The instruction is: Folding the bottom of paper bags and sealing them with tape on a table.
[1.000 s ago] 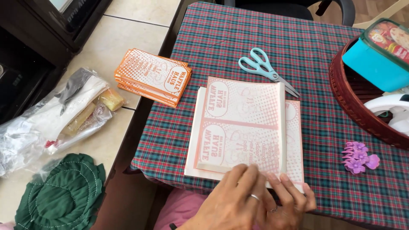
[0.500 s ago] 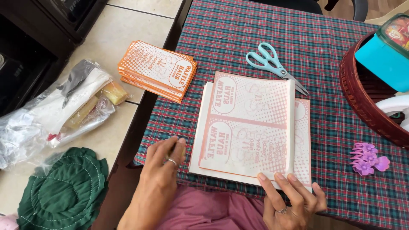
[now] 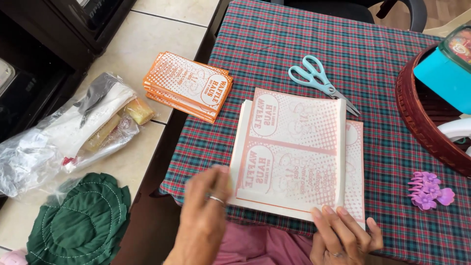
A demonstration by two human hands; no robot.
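Watching: I see both hands at the near edge of the sheets [image 3: 294,152], lower centre of the frame, on the plaid cloth [image 3: 274,44].
Left hand: my left hand [image 3: 206,216] is blurred, fingers loosely spread and flat by the stack's lower left corner; I cannot tell whether it touches paper. It pinches nothing.
Right hand: my right hand [image 3: 343,235] has its fingertips pressed on the lower right edge of the sheets, fingers together, holding down rather than gripping.
Sheets: a pale stack with orange print, the top layers folded so a vertical crease runs right of centre; a single layer pokes out on the right.
Risk, slip: I judge that the stack overhangs the near table edge slightly; if the right fingertips lift, the loose lower sheets could slide into my lap.
Risk, skew: pressing only one corner may fan the layers, so any fold would run crooked.
Risk, scissors: the scissors [image 3: 321,81] lie just beyond the stack's upper right corner, the blade tips almost touching it; a push upward could catch them.
Risk, packs: the orange packs [image 3: 189,86] at upper left hang over the table's left edge; a nudge of the cloth might tip them to the floor.
Clear of harm: the purple clip [image 3: 429,189], the basket [image 3: 424,122].
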